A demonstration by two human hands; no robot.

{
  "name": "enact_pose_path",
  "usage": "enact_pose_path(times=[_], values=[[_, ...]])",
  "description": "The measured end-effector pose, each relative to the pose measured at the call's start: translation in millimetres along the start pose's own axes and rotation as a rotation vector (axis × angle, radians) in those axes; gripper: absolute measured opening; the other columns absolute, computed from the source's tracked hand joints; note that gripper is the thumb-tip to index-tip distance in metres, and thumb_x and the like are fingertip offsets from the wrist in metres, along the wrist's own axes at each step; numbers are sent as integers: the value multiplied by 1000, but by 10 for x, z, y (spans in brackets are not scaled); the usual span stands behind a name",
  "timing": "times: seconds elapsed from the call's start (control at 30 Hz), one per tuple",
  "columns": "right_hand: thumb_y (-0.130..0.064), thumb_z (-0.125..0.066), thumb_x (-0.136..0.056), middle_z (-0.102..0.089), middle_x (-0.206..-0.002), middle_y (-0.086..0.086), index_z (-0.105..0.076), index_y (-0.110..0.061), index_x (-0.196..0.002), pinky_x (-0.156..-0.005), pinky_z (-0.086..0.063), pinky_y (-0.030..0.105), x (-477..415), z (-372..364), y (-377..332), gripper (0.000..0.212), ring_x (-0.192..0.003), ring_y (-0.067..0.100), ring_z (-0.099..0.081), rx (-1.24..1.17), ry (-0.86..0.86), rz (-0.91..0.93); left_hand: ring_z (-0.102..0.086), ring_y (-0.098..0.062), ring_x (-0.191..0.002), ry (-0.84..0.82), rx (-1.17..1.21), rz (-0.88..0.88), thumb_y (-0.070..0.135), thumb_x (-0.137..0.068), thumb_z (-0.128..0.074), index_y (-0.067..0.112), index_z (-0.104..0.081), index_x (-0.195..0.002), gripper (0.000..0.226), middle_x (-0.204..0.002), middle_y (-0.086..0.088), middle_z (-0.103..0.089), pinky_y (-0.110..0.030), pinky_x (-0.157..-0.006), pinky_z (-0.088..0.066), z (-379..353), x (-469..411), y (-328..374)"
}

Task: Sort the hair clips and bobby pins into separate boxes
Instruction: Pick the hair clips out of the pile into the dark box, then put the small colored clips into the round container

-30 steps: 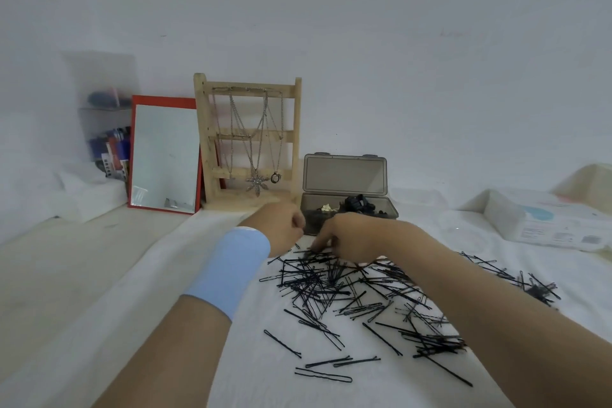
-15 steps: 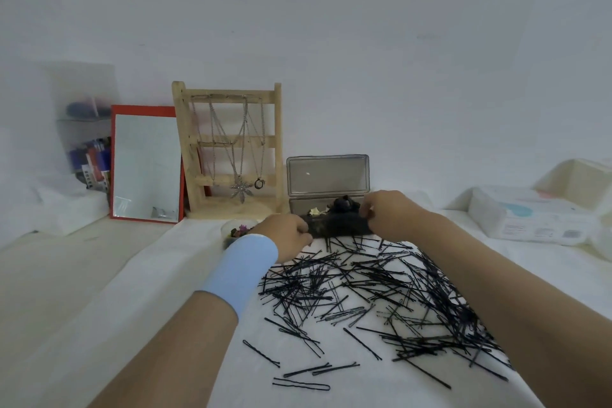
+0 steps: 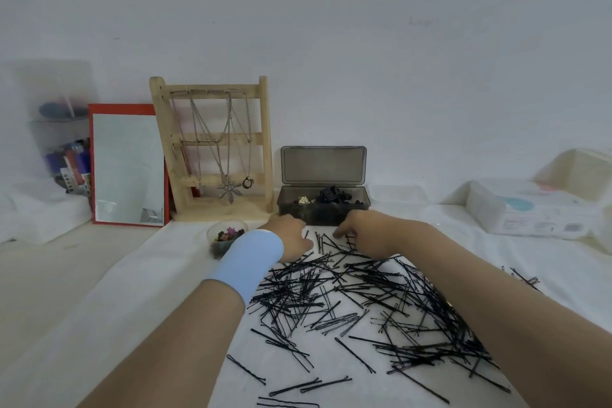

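Now right hand (image 3: 367, 233), back from the box (image 3: 288, 206), curls onto bobby pins (image 3: 347, 291); grip unclear.

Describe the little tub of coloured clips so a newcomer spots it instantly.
Find the wooden jewellery stand against the back wall, hung with necklaces. Just in front of its base, on the white cloth, sits a small tub, partly hidden by the blue wristband. Unlike the rectangular smoky grey box to its right, it is round, clear and holds coloured clips.
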State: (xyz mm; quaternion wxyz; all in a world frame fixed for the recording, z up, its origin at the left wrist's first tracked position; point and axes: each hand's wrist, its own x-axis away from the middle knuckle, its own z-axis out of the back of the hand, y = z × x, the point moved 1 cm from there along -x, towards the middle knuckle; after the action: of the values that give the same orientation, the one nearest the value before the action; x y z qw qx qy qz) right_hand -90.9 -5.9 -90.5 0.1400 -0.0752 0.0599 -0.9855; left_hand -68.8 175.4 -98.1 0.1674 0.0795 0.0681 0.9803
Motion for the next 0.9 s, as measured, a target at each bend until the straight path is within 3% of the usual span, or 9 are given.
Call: enact_pose_path(times=[0.1,0.17,0.23,0.33,0.4,0.53,0.63,0.8,0.9], values=[[7,-40,-85,-67,-123,-9,-71,-29,-121,-94,-49,28,78,114,88,59,-110,14,-62,-40,-68,22,-37,-28,-136,-39,17,-139,36,-99,-50,25,-50,-142,45,-146,-5,-44,-40,-108,-36,-28,34,153],[10,-38,-80,-72,-102,-12,-75,-28,-109,-83,-56,27,153,208,175,61,-93,10,-68,-130,-146,25,-50,-18,-123,-69,136,-233,32,-98,-54,28,-60,-134,36,-137,3,-55,-34,-105,-40,-16,67,232],[11,-38,-81,-74,-97,-7,-76,-25,-100,-79,-59,29,209,259,231,56,-88,11,-72,-233,-144,21,-58,-9,-112,-110,294,-284,26,-98,-57,27,-65,-128,31,-127,9,-64,-27,-102,-42,21,137,299],[10,-42,-83,-73,-104,-4,-73,-25,-94,-83,-56,28,188,270,207,48,-97,16,-69,-203,62,11,-60,-8,-109,-24,357,-261,22,-98,-57,25,-66,-124,28,-124,8,-66,-26,-99,-45,58,197,291],[7,-43,-86,-68,-122,-4,-71,-22,-114,-98,-49,30,140,206,83,49,-114,16,-62,-125,137,17,-60,-11,-109,72,296,-188,20,-99,-54,28,-65,-123,28,-128,6,-62,-28,-97,-46,82,246,206],[4,-42,-89,-38,-156,-4,-44,-27,-148,-118,-30,37,99,6,-281,67,-143,20,-35,-75,-65,78,-46,-19,-134,-14,49,-21,35,-99,-52,27,-44,-147,48,-152,2,-43,-34,-107,-37,164,466,27],[4,-41,-86,-41,-154,-2,-52,-29,-143,-116,-34,40,143,4,-470,66,-141,23,-37,-11,-124,98,-36,-24,-141,-191,-156,60,48,-98,-47,26,-28,-154,63,-159,1,-31,-38,-111,-32,112,618,-56],[-1,-47,-90,-66,-124,-8,-75,-29,-112,-88,-49,27,332,225,-542,45,-112,16,-60,49,-102,67,-46,-12,-135,-86,182,-96,31,-98,-54,28,-49,-144,46,-147,11,-49,-29,-114,-32,105,761,-129],[-18,-54,-94,-61,-132,-8,-69,-29,-122,-97,-46,30,402,281,-691,34,-120,16,-57,59,-77,116,-44,-7,-135,-127,270,-107,37,-93,-63,33,-44,-146,56,-148,12,-47,-31,-116,-31,181,926,-237]])
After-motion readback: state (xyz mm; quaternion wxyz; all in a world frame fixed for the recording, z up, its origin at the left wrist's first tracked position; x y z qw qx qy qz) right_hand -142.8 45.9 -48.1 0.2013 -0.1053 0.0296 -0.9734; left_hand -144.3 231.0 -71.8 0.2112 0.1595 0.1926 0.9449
